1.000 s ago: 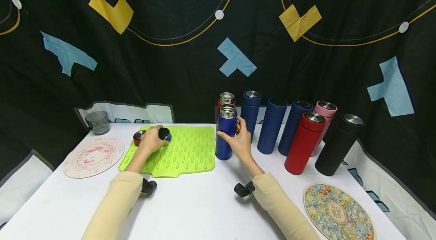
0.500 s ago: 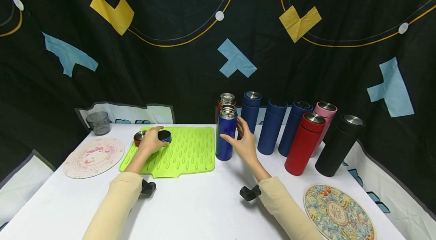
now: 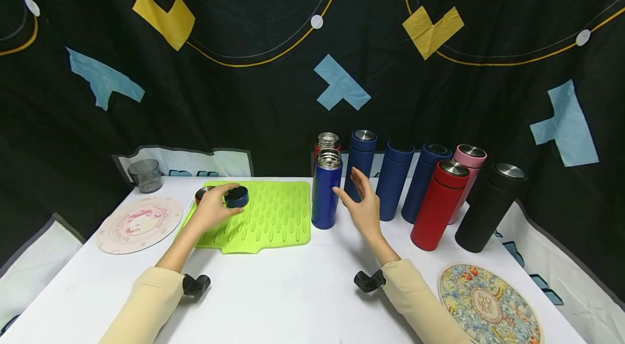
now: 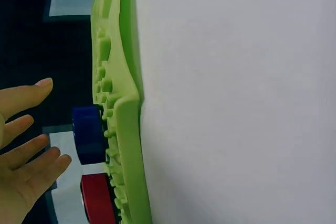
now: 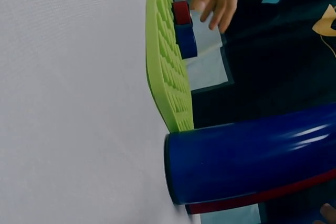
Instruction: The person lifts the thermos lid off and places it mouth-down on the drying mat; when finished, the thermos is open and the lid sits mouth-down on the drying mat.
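A blue bottle lid [image 3: 237, 197] and a red bottle lid [image 3: 200, 195] lie on the left part of the light green ribbed mat [image 3: 280, 219]. My left hand [image 3: 215, 209] hovers beside the blue lid, thumb and fingers spread; in the left wrist view a gap shows between the fingers and the lid. The lidless blue thermos bottle [image 3: 325, 197] stands upright at the mat's right edge, its steel threaded neck bare. Just right of it, my right hand [image 3: 363, 204] is held with fingers parted and nothing in them. A lidless red thermos [image 3: 328, 140] is mostly hidden behind the blue one.
Lidded thermos bottles stand at the right: several navy ones [image 3: 394, 181], a red one [image 3: 438, 208], a pink one [image 3: 470, 157] and a black one [image 3: 490, 208]. A patterned round mat [image 3: 490, 303] lies in front of them. At left are a pink round mat [image 3: 140, 224] and a grey cup [image 3: 145, 176].
My left hand has let go of the blue lid and drawn back a little. The right hand has moved off the blue bottle to the right, its fingers now clear of it.
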Demonstrator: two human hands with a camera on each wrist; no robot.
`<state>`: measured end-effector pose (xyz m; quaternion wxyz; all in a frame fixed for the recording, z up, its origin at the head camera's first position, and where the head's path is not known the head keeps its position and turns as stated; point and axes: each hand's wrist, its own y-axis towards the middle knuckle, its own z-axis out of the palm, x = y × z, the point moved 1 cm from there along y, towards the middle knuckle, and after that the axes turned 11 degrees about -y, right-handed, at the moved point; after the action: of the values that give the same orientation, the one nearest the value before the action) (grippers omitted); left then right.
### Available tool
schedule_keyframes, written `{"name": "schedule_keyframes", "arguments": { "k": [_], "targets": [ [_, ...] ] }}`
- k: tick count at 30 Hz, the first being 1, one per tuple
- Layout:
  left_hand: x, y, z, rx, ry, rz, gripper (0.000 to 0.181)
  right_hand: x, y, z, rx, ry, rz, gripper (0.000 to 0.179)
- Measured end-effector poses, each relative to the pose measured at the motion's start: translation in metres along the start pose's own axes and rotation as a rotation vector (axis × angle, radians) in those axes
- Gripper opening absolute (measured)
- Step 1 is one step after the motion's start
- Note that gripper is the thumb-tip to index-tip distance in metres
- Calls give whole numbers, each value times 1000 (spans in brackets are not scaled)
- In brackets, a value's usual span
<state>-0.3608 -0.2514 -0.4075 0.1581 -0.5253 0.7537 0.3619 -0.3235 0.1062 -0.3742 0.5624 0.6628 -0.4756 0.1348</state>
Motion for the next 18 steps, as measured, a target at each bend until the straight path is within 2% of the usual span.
{"name": "schedule_keyframes", "arguments": {
  "k": [2,9,13,18],
  "targets": [
    [-3,-7,-1,21,-9,6,64,-1,1,-3,-24,8,0,62],
    [-5,-33,-2,67,-27,31,66,-44,17,4,-112,-12,43,66],
    [-10,-46,-8,116,-29,30,67,-51,25,7,-136,-61,71,72],
    [-13,-54,-18,167,-36,36,68,-60,34,12,-150,-134,114,83]
  ]
}}
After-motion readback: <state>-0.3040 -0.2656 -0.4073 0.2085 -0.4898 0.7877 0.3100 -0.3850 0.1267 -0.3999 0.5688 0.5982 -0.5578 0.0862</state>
